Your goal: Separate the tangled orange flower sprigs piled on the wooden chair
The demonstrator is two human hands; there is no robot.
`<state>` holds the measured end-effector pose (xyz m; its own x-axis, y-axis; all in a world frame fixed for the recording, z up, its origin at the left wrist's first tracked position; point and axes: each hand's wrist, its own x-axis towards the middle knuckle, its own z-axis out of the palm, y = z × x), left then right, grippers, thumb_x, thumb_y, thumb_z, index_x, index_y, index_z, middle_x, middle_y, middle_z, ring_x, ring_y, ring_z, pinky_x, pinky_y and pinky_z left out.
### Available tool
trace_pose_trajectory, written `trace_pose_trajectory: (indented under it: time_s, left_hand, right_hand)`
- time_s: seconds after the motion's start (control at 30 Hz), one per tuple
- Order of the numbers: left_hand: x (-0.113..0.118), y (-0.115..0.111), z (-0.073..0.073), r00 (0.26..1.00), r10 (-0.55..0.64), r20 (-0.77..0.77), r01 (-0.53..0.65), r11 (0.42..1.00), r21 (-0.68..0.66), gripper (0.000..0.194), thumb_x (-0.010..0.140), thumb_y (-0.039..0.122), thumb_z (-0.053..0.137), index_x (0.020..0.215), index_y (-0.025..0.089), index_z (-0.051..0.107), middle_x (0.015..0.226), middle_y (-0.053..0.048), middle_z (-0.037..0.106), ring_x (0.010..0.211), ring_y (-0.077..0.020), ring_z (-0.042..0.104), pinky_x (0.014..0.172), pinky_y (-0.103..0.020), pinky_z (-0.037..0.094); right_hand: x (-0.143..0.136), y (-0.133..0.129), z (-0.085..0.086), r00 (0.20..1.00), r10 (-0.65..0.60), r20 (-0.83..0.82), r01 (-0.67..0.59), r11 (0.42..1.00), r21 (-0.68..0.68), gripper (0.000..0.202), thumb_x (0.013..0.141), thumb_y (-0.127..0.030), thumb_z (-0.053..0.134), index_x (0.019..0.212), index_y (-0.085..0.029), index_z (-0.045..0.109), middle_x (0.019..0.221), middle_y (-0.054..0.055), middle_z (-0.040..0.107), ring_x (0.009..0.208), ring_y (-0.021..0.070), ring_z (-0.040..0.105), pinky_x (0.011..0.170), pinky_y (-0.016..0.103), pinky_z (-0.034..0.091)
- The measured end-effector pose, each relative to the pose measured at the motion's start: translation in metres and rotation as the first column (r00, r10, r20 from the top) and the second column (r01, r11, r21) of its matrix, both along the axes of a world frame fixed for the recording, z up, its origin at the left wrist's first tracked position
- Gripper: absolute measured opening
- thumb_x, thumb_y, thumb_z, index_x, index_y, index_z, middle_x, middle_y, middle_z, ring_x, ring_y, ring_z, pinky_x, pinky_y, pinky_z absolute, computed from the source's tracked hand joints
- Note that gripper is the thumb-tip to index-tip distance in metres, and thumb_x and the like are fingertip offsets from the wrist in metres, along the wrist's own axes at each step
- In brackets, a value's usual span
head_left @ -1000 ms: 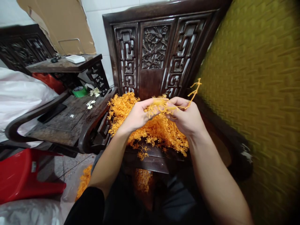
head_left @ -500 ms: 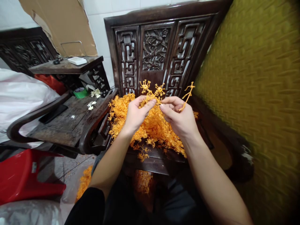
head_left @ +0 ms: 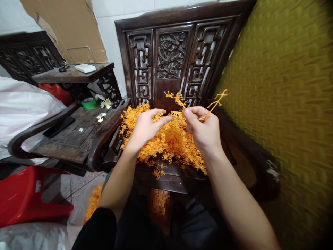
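Observation:
Over a heap of orange plastic sprigs (head_left: 174,139) on a dark wooden seat, my left hand (head_left: 149,126) is open, thumb and fingers apart with nothing between them. My right hand (head_left: 204,128) pinches an orange sprig (head_left: 179,99), whose small branching ends point up and to the left. Another orange stem (head_left: 215,103) sticks out behind the fingers of my right hand, toward the upper right. The hands are apart, with part of the heap showing between them.
Behind the heap rises a carved wooden chair back (head_left: 170,55). A wooden armchair (head_left: 65,139) with white pieces and green tape (head_left: 89,103) is at left, above a red stool (head_left: 31,198). A yellow textured surface (head_left: 283,86) borders the right.
My left hand has let go of the orange piece and moved left. My right hand has shifted slightly right, and the sprig in it is turned differently.

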<state>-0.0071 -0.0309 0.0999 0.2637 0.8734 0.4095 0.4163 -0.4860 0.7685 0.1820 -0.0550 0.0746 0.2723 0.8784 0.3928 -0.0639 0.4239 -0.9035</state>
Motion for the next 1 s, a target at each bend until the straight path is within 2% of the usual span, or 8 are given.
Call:
trace_pose_trajectory:
  time_s: [0.1, 0.2, 0.3, 0.37, 0.57, 0.7, 0.87, 1.0]
  left_hand:
    - [-0.001, -0.004, 0.002, 0.999, -0.034, 0.025, 0.032, 0.996, 0.083, 0.035, 0.1, 0.041, 0.066, 0.121, 0.016, 0.078, 0.128, -0.011, 0.078, 0.122, -0.0234, 0.072, 0.113, -0.041, 0.051]
    - [0.004, -0.007, 0.003, 0.991, -0.068, 0.114, 0.062, 0.996, 0.061, 0.038, 0.104, 0.043, 0.059, 0.123, 0.015, 0.077, 0.129, -0.011, 0.078, 0.121, -0.0222, 0.072, 0.111, -0.039, 0.053]
    - [0.011, -0.009, 0.001, 0.987, -0.051, 0.152, 0.04, 0.996, 0.077, 0.037, 0.103, 0.041, 0.061, 0.122, 0.015, 0.077, 0.129, -0.012, 0.077, 0.121, -0.0227, 0.072, 0.11, -0.039, 0.054]
    - [0.014, -0.011, -0.001, 0.995, -0.049, 0.09, 0.038, 0.992, 0.12, 0.035, 0.102, 0.041, 0.064, 0.121, 0.016, 0.078, 0.126, -0.012, 0.078, 0.117, -0.023, 0.072, 0.108, -0.04, 0.054]
    - [0.022, -0.014, -0.003, 0.985, -0.167, -0.034, 0.169, 0.979, 0.115, 0.031, 0.103, 0.038, 0.061, 0.118, 0.018, 0.079, 0.107, -0.009, 0.08, 0.097, -0.0205, 0.072, 0.094, -0.037, 0.055]
    - [0.019, -0.014, -0.001, 0.985, -0.16, -0.07, 0.169, 0.975, 0.147, 0.023, 0.101, 0.027, 0.061, 0.108, 0.018, 0.08, 0.102, -0.006, 0.08, 0.091, -0.0177, 0.071, 0.089, -0.033, 0.053]
    - [0.015, -0.016, -0.001, 0.979, -0.059, -0.195, 0.109, 0.96, 0.259, 0.025, 0.099, 0.021, 0.055, 0.089, 0.015, 0.077, 0.083, -0.005, 0.073, 0.077, -0.0165, 0.063, 0.077, -0.031, 0.048]
    - [0.017, -0.016, -0.003, 0.966, -0.054, -0.253, 0.13, 0.947, 0.294, 0.027, 0.099, 0.022, 0.051, 0.088, 0.015, 0.075, 0.084, -0.006, 0.071, 0.078, -0.0172, 0.061, 0.078, -0.031, 0.047]
  right_hand:
    - [-0.002, -0.001, 0.003, 0.983, 0.108, -0.15, -0.118, 0.991, -0.065, 0.036, 0.075, -0.049, 0.091, 0.084, -0.019, 0.072, 0.054, -0.008, 0.039, 0.046, 0.0052, 0.026, 0.044, 0.025, 0.015]
    - [-0.005, -0.003, 0.007, 0.952, 0.209, -0.226, -0.234, 0.968, -0.093, 0.037, 0.071, -0.046, 0.094, 0.079, -0.019, 0.07, 0.053, -0.009, 0.034, 0.047, 0.0047, 0.023, 0.044, 0.024, 0.012]
    - [-0.009, -0.005, 0.008, 0.952, 0.227, -0.207, -0.252, 0.962, -0.102, 0.036, 0.072, -0.045, 0.094, 0.078, -0.019, 0.07, 0.053, -0.009, 0.036, 0.046, 0.0045, 0.024, 0.044, 0.024, 0.013]
    - [-0.012, -0.005, 0.007, 0.953, 0.231, -0.196, -0.253, 0.963, -0.093, 0.036, 0.073, -0.046, 0.093, 0.081, -0.019, 0.07, 0.053, -0.008, 0.04, 0.045, 0.0044, 0.026, 0.043, 0.024, 0.013]
    - [-0.015, -0.004, 0.004, 0.921, 0.32, -0.221, -0.332, 0.943, -0.021, 0.039, 0.078, -0.05, 0.089, 0.087, -0.022, 0.063, 0.058, -0.007, 0.052, 0.043, 0.0055, 0.035, 0.043, 0.023, 0.021]
    - [-0.015, -0.002, 0.004, 0.901, 0.38, -0.212, -0.396, 0.917, -0.039, 0.042, 0.078, -0.052, 0.088, 0.091, -0.024, 0.059, 0.059, -0.007, 0.054, 0.043, 0.0076, 0.043, 0.04, 0.023, 0.022]
    - [-0.014, -0.001, 0.0, 0.939, 0.317, -0.131, -0.326, 0.944, -0.048, 0.042, 0.077, -0.051, 0.089, 0.093, -0.022, 0.063, 0.055, -0.01, 0.045, 0.043, 0.006, 0.032, 0.042, 0.023, 0.023]
    - [-0.017, -0.002, -0.006, 0.986, 0.15, 0.066, -0.147, 0.988, -0.045, 0.039, 0.082, -0.055, 0.084, 0.089, -0.019, 0.072, 0.059, -0.004, 0.05, 0.051, 0.0089, 0.039, 0.047, 0.025, 0.027]
